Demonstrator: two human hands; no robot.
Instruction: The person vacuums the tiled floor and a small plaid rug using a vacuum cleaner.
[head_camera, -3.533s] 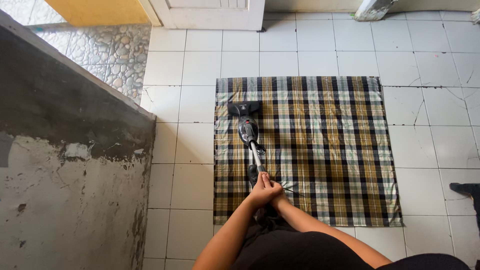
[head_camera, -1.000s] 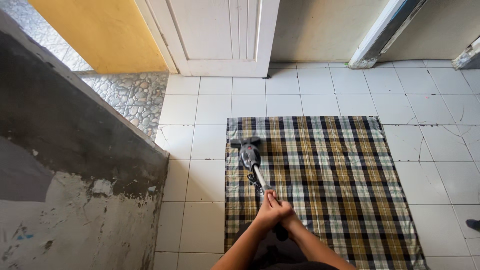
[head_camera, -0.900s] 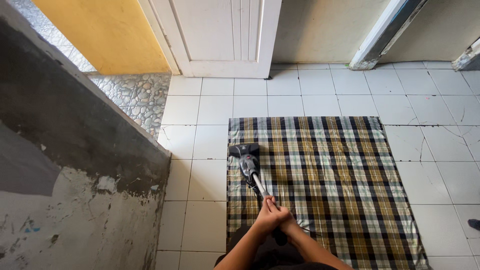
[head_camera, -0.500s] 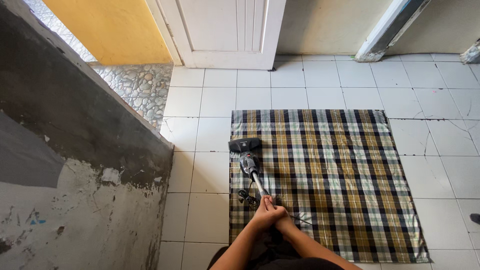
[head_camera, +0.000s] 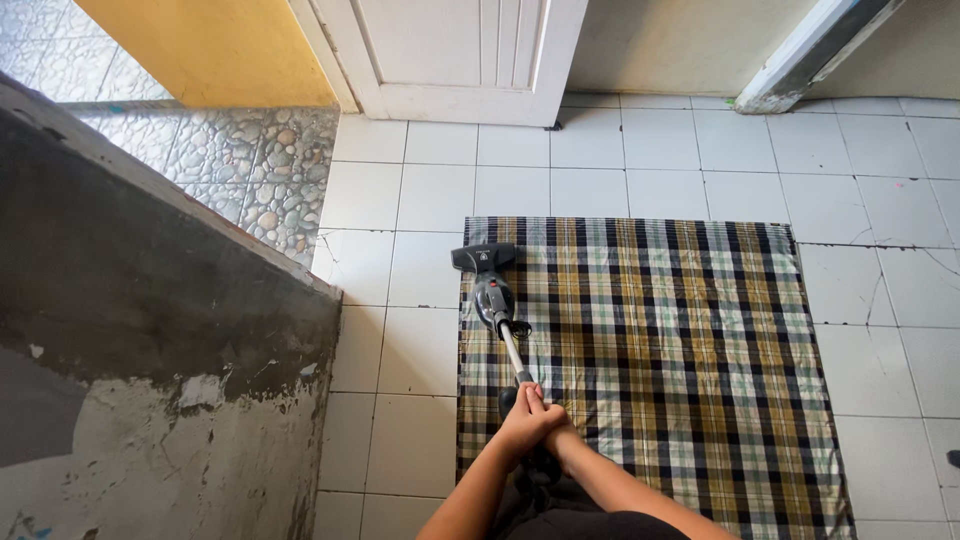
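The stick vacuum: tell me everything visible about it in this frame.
The stick vacuum is black and grey with a slim silver tube. Its wide flat black head sits on the near left edge of the plaid cloth, close to the far corner. The tube slants back to the person, where the left hand and right hand clasp the grip together.

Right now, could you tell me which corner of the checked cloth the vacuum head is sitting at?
The far left corner of the checked cloth: the black vacuum head overlaps that edge onto the white tiles, while the other three corners lie bare.
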